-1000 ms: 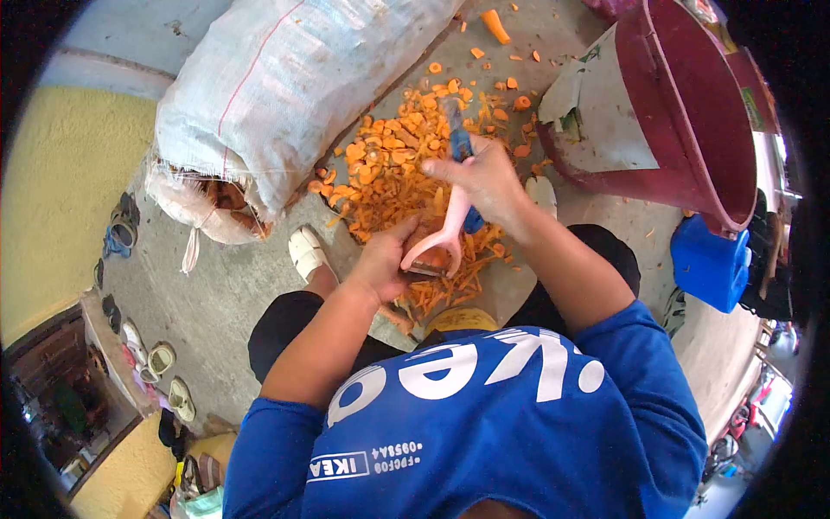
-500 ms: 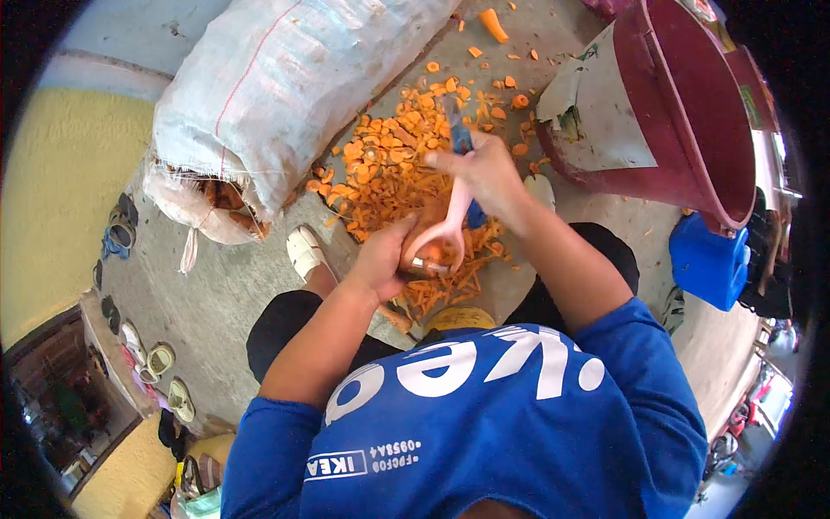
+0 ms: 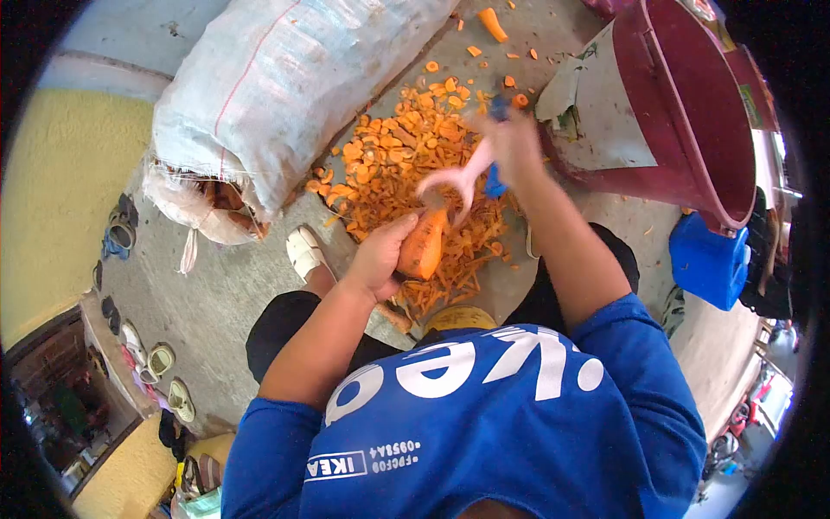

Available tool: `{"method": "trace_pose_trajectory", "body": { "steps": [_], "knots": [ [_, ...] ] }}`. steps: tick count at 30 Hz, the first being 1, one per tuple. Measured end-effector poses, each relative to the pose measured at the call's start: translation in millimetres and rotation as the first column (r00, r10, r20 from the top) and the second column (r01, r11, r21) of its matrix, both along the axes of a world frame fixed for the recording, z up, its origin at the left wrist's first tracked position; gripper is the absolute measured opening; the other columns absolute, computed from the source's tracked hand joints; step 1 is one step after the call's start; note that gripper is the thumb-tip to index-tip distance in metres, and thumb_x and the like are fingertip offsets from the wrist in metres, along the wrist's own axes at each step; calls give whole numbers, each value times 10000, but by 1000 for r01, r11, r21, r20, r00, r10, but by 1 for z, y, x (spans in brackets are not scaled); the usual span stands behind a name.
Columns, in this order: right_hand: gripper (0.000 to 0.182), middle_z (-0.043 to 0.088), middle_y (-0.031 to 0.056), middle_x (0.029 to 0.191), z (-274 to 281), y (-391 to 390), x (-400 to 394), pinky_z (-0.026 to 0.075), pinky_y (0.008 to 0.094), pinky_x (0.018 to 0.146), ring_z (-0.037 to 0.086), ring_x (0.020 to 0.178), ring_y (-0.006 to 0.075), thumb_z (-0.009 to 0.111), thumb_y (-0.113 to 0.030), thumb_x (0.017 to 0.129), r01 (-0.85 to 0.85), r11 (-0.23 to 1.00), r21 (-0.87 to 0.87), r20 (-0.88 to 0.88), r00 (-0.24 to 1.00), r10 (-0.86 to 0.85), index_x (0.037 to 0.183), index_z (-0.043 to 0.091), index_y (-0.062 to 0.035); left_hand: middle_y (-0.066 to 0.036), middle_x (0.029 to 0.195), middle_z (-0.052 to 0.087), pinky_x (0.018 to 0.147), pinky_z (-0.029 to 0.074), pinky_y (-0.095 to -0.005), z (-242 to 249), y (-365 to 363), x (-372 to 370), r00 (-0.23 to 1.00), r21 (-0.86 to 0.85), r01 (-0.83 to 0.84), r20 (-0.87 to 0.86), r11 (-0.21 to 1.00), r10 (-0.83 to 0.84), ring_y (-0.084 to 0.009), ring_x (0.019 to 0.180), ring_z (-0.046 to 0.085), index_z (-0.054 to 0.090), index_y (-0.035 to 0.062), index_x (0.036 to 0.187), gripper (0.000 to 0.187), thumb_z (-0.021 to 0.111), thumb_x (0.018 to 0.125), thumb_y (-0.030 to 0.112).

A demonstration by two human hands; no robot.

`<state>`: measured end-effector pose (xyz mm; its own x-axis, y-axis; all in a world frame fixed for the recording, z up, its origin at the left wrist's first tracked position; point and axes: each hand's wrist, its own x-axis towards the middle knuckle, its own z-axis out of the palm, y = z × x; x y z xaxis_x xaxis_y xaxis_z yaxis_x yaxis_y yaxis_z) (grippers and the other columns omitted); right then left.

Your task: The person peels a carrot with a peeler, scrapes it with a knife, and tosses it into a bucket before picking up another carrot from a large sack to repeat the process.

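At left, a woven sack [image 3: 259, 95] lies on the floor. Beside it, the left hand [image 3: 380, 259] curls its fingers round the side of a carrot [image 3: 421, 246], apparently to leave the upper face bare. The carrot sits above the peelings [image 3: 458, 281], probably so scraps drop there; its long axis runs away from the body, narrower end outward, leaning slightly right. The blurred right hand [image 3: 514, 151] grips a pink peeler [image 3: 478, 169], its head by the carrot's far end; contact is unclear. Rightmost stands a dark red bucket [image 3: 674, 186].
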<state>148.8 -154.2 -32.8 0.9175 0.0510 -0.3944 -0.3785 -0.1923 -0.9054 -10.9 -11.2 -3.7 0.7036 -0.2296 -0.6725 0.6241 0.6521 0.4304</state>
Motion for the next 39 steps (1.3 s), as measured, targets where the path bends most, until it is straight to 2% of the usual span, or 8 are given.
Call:
{"method": "trace_pose_trajectory", "body": {
  "steps": [1, 3, 9, 15, 21, 30, 35, 39],
  "knots": [
    [237, 484, 11, 640, -15, -13, 21, 323, 243, 457, 409, 518, 94, 675, -154, 656, 160, 968, -194, 151, 980, -132, 779, 531, -11, -44, 921, 544, 690, 453, -304, 2, 0, 0, 999, 11, -31, -36, 999, 32, -144, 805, 543, 463, 53, 1079, 355, 356, 867, 317],
    [240, 485, 7, 657, 9, -17, 20, 325, 229, 455, 412, 518, 89, 675, -158, 659, 255, 964, 73, 46, 965, -258, 780, 518, -23, -47, 910, 548, 687, 455, -300, 0, 4, -2, 998, -36, -24, -55, 999, 23, -145, 797, 547, 473, 55, 1061, 335, 349, 872, 303],
    [291, 491, 28, 608, 50, 22, -53, 359, 258, 446, 436, 513, 94, 710, -214, 633, -354, 935, 33, 30, 935, 353, 743, 523, -19, -58, 957, 546, 731, 452, -294, -9, 8, -3, 999, -171, -13, -43, 985, 5, -155, 831, 545, 466, 34, 1067, 321, 397, 856, 267],
    [263, 471, 3, 612, 5, -11, 16, 322, 223, 460, 414, 520, 86, 686, -196, 655, 109, 988, -112, 172, 981, -89, 805, 558, -21, -65, 919, 552, 710, 452, -291, -7, 5, -3, 997, -72, -28, -69, 997, 23, -161, 808, 551, 485, 28, 1045, 315, 385, 863, 266],
    [288, 458, 8, 600, 33, 20, -44, 331, 286, 389, 403, 466, 90, 704, -207, 631, -202, 973, 109, 33, 979, 199, 696, 494, -20, -65, 919, 552, 695, 460, -300, -2, 4, -2, 999, -52, -38, -30, 998, 37, -163, 802, 554, 479, 28, 1048, 311, 390, 857, 257],
    [296, 478, 24, 685, -12, -21, 22, 361, 256, 489, 415, 556, 88, 691, -160, 654, 211, 977, -14, 48, 977, -210, 822, 514, 6, -68, 988, 539, 713, 462, -305, 3, 5, -1, 996, -40, -71, -55, 997, 69, -150, 851, 546, 439, 35, 1117, 367, 386, 860, 291],
    [286, 430, -10, 568, 37, 20, -42, 312, 257, 415, 397, 494, 87, 706, -215, 640, -89, 980, 178, -32, 995, 96, 600, 472, -56, -75, 997, 540, 739, 455, -314, 1, 7, -3, 995, -35, -71, -66, 997, 68, -165, 854, 551, 435, 31, 1119, 370, 348, 872, 292],
    [206, 456, -21, 625, 20, 18, -39, 309, 227, 452, 390, 522, 72, 685, -151, 665, -187, 969, 160, 2, 982, 189, 725, 521, -43, -84, 992, 543, 740, 453, -319, -11, 5, -5, 1000, -125, -26, 2, 992, 27, -177, 843, 557, 437, 25, 1112, 361, 340, 875, 280]
  ]
}}
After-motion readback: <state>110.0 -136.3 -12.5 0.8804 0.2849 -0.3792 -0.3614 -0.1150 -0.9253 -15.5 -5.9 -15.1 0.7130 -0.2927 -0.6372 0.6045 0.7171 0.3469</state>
